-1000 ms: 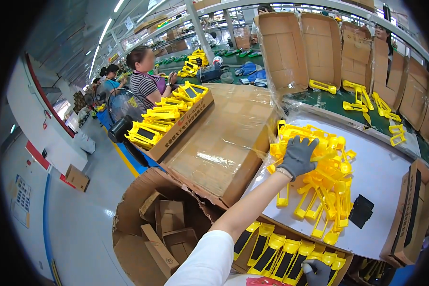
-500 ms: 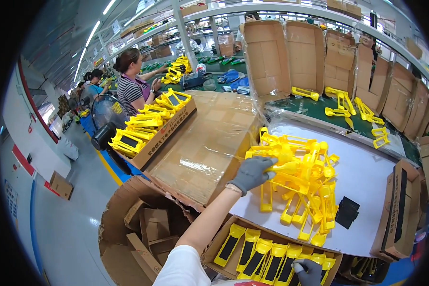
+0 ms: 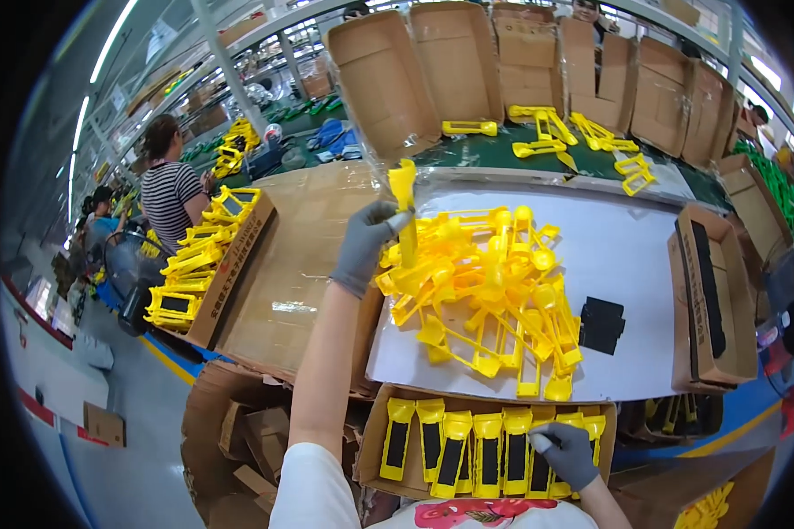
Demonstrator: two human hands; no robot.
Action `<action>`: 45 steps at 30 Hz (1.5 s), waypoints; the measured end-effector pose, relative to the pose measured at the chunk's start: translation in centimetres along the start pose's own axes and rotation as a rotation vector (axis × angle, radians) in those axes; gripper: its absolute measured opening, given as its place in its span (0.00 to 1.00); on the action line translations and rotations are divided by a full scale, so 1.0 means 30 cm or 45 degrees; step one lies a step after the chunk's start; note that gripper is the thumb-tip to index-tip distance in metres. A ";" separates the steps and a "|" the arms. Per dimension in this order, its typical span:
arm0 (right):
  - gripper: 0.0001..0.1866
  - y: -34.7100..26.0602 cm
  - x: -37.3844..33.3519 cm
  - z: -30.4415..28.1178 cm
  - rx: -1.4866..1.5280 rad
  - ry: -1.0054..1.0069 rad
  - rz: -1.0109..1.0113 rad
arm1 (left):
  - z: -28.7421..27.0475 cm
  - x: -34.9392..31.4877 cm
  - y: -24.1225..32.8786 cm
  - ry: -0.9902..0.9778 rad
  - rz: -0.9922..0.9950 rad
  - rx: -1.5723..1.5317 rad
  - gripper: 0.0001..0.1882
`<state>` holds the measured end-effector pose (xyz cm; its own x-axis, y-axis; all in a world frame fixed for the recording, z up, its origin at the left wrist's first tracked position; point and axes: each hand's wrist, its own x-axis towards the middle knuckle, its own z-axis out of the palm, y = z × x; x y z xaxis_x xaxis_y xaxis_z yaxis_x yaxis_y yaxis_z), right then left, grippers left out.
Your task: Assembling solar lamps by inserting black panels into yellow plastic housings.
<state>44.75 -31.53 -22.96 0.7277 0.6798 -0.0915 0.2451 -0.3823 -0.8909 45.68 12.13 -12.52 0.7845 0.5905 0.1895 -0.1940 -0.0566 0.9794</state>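
Note:
My left hand [image 3: 368, 244], in a grey glove, grips a yellow plastic part [image 3: 403, 189] and holds it upright at the left side of a tangled pile of similar yellow frames [image 3: 494, 273]. The pile lies on a white work surface [image 3: 644, 256]. Near me, a cardboard box [image 3: 375, 441] holds a row of yellow parts [image 3: 454, 450] with black strips on them. My gloved right hand [image 3: 569, 451] is over the right end of that row, its fingers curled and closed against the parts. Whatever sits between those fingers is hidden.
Black pads [image 3: 601, 324] lie right of the pile. An open carton [image 3: 719, 300] with a black strip stands farther right. Another box [image 3: 230, 273] of yellow parts rests on a taped carton [image 3: 318, 238] at left. Upright cardboard trays [image 3: 463, 66] line the back; a person [image 3: 170, 181] works beyond.
My left hand has lifted a yellow part from the pile's left side and turned it upright. My right hand stays at the row. The whole view has swung to the right.

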 end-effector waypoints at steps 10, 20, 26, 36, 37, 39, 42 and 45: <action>0.25 -0.203 0.170 -0.035 -0.435 0.427 -0.574 | 0.489 -0.604 -0.091 0.049 -0.513 -0.277 0.15; 0.14 0.004 0.133 -0.174 -0.251 -0.163 -0.342 | 0.417 -0.728 -0.141 -0.365 -0.726 -0.319 0.23; 0.13 0.125 0.326 -0.355 -0.485 0.525 -0.121 | 0.406 -0.752 -0.208 -0.319 -0.892 -0.340 0.19; 0.14 0.279 0.416 -0.399 -0.867 0.495 -0.030 | 0.395 -0.790 -0.239 -0.100 -0.894 -0.380 0.22; 0.13 0.266 0.413 -0.393 -0.733 0.463 0.027 | 0.393 -0.790 -0.245 -0.097 -0.889 -0.344 0.22; 0.08 0.246 0.354 -0.393 -0.289 0.727 -0.079 | 0.411 -0.786 -0.245 -0.102 -0.895 -0.331 0.22; 0.08 -0.022 0.212 -0.325 0.517 0.232 0.134 | 0.401 -0.796 -0.247 -0.150 -0.892 -0.350 0.20; 0.12 -0.083 0.128 -0.204 0.541 -0.032 0.158 | 0.435 -0.802 -0.213 -0.168 -0.889 -0.408 0.20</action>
<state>50.87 -31.80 -18.36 0.7180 0.6620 -0.2151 -0.1318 -0.1741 -0.9759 35.73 -12.24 -22.43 0.8471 0.3018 -0.4374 0.2258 0.5407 0.8104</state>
